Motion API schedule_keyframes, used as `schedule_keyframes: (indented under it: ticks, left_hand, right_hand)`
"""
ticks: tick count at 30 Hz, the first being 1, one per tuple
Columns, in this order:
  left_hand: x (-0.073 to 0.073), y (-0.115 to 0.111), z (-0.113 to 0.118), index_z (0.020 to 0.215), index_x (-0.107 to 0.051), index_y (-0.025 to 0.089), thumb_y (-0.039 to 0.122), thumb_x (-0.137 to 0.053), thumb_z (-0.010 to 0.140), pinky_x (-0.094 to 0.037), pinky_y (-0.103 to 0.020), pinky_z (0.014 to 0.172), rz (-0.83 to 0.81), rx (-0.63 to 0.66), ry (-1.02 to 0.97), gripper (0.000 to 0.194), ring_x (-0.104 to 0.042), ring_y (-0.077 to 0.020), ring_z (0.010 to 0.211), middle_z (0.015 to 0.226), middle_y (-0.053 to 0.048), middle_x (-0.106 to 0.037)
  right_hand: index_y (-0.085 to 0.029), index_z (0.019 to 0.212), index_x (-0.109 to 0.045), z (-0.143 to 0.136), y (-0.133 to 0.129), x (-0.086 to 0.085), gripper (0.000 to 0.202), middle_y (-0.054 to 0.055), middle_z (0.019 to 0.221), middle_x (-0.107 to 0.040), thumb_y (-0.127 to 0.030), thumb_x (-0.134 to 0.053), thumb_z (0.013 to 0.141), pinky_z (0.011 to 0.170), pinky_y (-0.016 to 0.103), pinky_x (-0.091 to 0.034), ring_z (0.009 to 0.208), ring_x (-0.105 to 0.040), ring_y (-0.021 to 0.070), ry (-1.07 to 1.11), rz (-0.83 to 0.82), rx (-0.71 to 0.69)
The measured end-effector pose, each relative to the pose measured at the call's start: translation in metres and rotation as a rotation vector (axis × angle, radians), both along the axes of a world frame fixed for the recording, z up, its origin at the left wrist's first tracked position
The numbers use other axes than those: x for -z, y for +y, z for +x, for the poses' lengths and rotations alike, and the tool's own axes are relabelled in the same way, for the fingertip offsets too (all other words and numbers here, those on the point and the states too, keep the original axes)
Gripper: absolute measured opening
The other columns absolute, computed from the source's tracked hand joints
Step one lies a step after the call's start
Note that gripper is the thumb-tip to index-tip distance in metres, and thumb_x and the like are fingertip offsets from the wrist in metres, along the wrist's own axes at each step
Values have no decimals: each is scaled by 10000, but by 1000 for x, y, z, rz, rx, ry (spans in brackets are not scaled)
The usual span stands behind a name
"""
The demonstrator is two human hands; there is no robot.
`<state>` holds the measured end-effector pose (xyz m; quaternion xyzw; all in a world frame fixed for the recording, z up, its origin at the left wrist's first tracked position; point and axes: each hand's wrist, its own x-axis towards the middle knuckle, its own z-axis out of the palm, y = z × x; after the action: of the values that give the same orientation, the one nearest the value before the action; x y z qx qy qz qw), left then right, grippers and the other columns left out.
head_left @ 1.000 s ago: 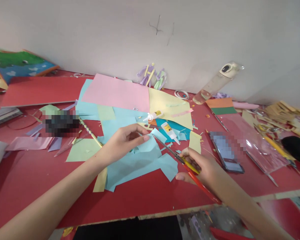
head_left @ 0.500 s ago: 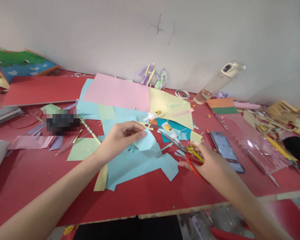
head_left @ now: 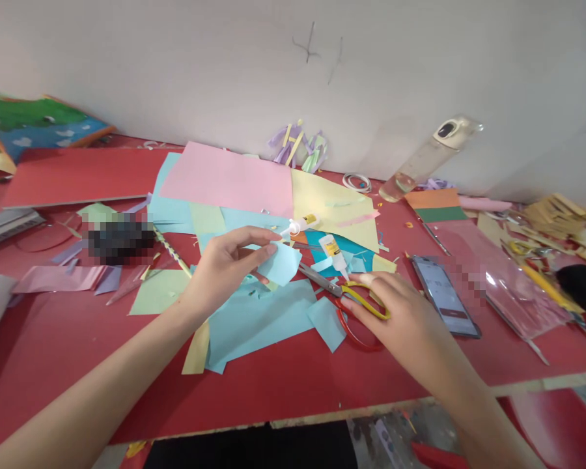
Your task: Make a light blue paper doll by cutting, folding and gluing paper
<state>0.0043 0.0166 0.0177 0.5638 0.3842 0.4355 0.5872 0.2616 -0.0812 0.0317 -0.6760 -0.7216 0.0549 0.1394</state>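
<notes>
My left hand (head_left: 237,257) pinches a small light-blue paper piece (head_left: 280,264) between thumb and fingers, above a larger blue sheet (head_left: 264,319) on the red table. Right of it, my right hand (head_left: 385,293) has its thumb and fingers at the yellow handle of the scissors (head_left: 334,285). Their blades point left toward the held piece, and the red handle loop hangs below the hand. Just beyond the scissors lies a white glue bottle (head_left: 333,254); a second glue bottle (head_left: 305,223) rests behind it. A blue scrap (head_left: 328,324) sits below the blades.
Pink paper (head_left: 234,179) and yellow paper (head_left: 342,202) lie at the back. A phone (head_left: 442,293) is on the right, near a clear pink sleeve (head_left: 508,280). A bottle (head_left: 424,156) leans on the wall. A blurred dark object (head_left: 120,239) is at left.
The blue piece in my left hand has turned and moved slightly. My right hand has shifted on the scissors, whose red handle has swung lower and whose blades now look closed.
</notes>
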Motion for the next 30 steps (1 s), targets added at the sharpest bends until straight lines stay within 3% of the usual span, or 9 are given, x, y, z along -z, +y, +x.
schedule_keyframes:
  ticks: [2,5,9,13,19,22,25,30]
  left_hand:
    - [1,-3,3,969,-725,195,331,-727,826,-610,-195,527,2,-1,0,197,-660,-123,691,962,-34,-709]
    - [3,-9,8,983,-717,193,342,-713,838,-616,-204,545,13,29,18,208,-664,-114,662,992,-41,-715]
    - [3,-12,8,938,-713,193,324,-698,853,-608,-218,581,67,16,71,157,-665,-109,641,938,-30,-720]
    - [-1,-10,3,871,-688,181,278,-686,863,-588,-246,673,160,-50,124,97,-679,-133,683,780,-12,-706]
    - [-3,-4,-1,938,-678,212,213,-597,913,-533,-283,824,443,-93,430,85,-656,-154,864,944,-19,-716]
    - [2,4,-6,1042,-651,219,252,-567,934,-497,-343,930,608,10,572,140,-629,-199,1034,1058,-46,-701]
    - [9,13,-10,1198,-601,228,249,-557,933,-428,-423,1045,778,229,719,269,-552,-246,1215,1192,-68,-676]
    - [16,18,-12,1109,-634,207,221,-485,954,-344,-483,1116,858,364,871,215,-608,-243,1146,1139,-81,-688]
  right_hand:
    - [-224,1066,-624,-21,4,-7,277,95,1054,-702,-448,-579,909,874,407,-521,1033,-659,282,194,44,4]
    - [-240,1078,-614,-51,17,-9,330,60,983,-715,-489,-640,862,737,325,-558,866,-694,222,535,-69,-15]
    - [-225,898,-622,-64,40,-4,205,20,887,-684,-423,-654,858,667,253,-554,799,-680,169,836,-132,-24]
    - [-207,832,-602,-60,54,1,245,-8,800,-634,-412,-731,790,640,240,-552,687,-645,127,1008,-115,27]
    - [-204,871,-632,-58,60,18,278,-9,734,-615,-455,-716,785,605,275,-575,669,-625,142,1102,-88,74]
    - [-208,853,-620,-54,61,25,275,-18,730,-610,-454,-721,780,531,254,-534,571,-573,113,1111,-77,132]
    - [-209,847,-652,-49,62,27,287,-22,720,-599,-464,-744,753,486,231,-488,546,-542,100,1135,-103,165]
    - [-198,880,-705,-51,60,29,326,10,810,-633,-491,-743,742,459,223,-493,564,-550,98,1181,-265,88]
